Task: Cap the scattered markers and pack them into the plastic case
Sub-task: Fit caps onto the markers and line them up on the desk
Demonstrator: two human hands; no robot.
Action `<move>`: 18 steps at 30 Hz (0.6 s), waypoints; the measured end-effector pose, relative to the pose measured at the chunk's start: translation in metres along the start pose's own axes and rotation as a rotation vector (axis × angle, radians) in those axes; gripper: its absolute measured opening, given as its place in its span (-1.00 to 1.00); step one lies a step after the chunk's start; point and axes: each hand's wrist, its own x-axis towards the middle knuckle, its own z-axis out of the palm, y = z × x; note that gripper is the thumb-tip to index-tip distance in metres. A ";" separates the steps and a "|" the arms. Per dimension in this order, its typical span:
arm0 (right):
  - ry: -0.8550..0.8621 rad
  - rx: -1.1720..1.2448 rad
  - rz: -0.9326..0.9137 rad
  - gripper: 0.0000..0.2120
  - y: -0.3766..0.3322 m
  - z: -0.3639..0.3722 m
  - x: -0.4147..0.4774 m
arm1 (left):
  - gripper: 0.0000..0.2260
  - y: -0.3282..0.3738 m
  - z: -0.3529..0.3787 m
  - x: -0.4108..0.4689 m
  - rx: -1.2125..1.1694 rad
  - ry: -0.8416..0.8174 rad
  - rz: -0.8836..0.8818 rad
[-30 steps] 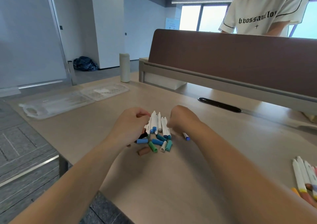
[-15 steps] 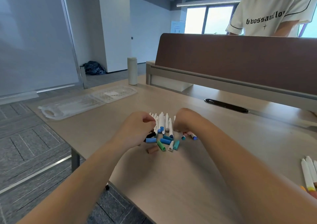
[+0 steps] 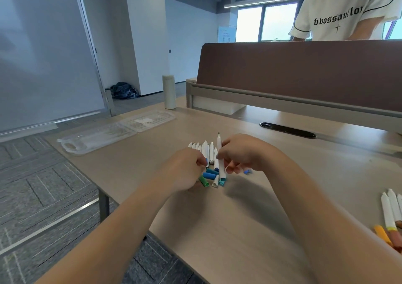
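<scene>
Open-plan office, pale wooden desk in front; far left on it lies the clear plastic case, opened flat, well apart from the action; a cream flask stands just beyond its right end. Centre stage: the left hand sits at the near-left side of the pile, fingers curled in, and whether they grip anything I cannot tell; white markers lie side by side, tips pointing far, with loose blue, green and teal caps scattered at their near ends. The right hand pinches one white marker between thumb and fingers, nearly upright, bare tip up. Far right: a brown divider, a person in a white T-shirt behind it; capped markers at the desk's right edge.
</scene>
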 end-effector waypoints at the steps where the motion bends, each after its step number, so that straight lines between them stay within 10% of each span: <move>1: 0.002 -0.001 -0.003 -0.85 -0.001 0.000 -0.001 | -0.77 -0.001 -0.002 0.001 0.005 0.016 -0.017; 18: 0.022 -0.244 -0.009 -0.76 0.000 -0.004 0.003 | -0.80 0.010 0.014 0.027 0.422 -0.021 0.252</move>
